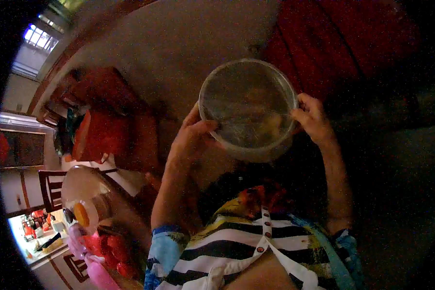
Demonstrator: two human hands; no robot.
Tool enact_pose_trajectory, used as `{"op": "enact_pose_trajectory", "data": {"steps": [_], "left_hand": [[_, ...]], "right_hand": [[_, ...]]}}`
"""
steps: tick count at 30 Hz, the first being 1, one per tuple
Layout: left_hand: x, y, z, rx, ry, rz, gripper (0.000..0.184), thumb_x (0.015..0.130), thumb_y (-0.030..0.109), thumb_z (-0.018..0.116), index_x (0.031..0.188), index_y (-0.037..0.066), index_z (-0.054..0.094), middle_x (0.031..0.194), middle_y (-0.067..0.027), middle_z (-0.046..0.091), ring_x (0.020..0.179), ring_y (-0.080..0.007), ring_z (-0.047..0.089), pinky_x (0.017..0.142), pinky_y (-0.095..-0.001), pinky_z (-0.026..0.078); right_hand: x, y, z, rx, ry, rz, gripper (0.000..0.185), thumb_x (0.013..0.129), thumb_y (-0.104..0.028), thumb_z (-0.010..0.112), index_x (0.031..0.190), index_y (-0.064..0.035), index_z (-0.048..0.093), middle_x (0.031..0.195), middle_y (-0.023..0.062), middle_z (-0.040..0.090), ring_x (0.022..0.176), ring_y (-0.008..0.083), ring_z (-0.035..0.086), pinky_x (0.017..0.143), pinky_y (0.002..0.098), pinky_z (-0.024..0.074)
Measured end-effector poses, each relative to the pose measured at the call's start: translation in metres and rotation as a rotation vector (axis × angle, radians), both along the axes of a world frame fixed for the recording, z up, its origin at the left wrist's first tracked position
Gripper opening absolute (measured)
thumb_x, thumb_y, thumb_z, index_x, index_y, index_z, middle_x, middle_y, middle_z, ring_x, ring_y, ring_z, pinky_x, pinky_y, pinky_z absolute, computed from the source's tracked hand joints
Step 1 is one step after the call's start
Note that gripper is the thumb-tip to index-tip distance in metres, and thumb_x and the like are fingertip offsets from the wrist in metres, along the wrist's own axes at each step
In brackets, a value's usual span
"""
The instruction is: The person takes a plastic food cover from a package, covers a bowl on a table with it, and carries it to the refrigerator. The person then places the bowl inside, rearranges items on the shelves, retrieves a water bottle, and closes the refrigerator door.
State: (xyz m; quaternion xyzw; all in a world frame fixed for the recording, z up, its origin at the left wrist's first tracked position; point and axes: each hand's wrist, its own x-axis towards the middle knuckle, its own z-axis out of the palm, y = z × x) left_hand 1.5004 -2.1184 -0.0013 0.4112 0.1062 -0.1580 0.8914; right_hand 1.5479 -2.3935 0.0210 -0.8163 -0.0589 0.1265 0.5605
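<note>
Container point(244, 96) between both hands point(191, 137) point(314, 118)

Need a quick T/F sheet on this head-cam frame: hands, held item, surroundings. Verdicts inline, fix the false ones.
1. The left hand grips the round translucent container with a pale rim. True.
2. The right hand is free of the container. False: its fingers are on the rim, opposite side.
3. The black-and-white striped shirt has dark round buttons. True.
4. The bright barred window is at the picture's upper right. False: upper left.
5. A dark wooden slat-backed chair shows at picture left. True.
</note>
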Motion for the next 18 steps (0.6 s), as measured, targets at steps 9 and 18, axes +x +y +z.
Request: {"op": "enact_pose_trajectory", "data": {"steps": [9, 18], "left_hand": [[0.032, -0.023, 0.047, 0.144, 0.104, 0.086, 0.063, 0.065, 0.0, 0.055, 0.126, 0.006, 0.04, 0.113, -0.0101, 0.052, 0.103, -0.0271, 0.051, 0.087, -0.0399, 0.042], [0.08, -0.04, 0.054, 0.059, 0.015, 0.137, 0.064, 0.062, 0.001, 0.056, 0.124, 0.005, 0.041, 0.108, -0.0102, 0.054, 0.097, -0.0259, 0.053, 0.086, -0.038, 0.043]], "right_hand": [[0.042, -0.024, -0.006, -0.109, -0.077, -0.04, 0.017, 0.074, -0.009, 0.053, 0.088, -0.0002, 0.054, 0.08, 0.005, 0.056, 0.07, 0.0109, 0.051, 0.062, 0.0261, 0.0438], [0.089, -0.039, 0.015, 0.126, -0.068, -0.066, 0.018, 0.071, -0.013, 0.053, 0.087, -0.0024, 0.052, 0.079, 0.0041, 0.053, 0.071, 0.0112, 0.05, 0.063, 0.0251, 0.0424]]}}
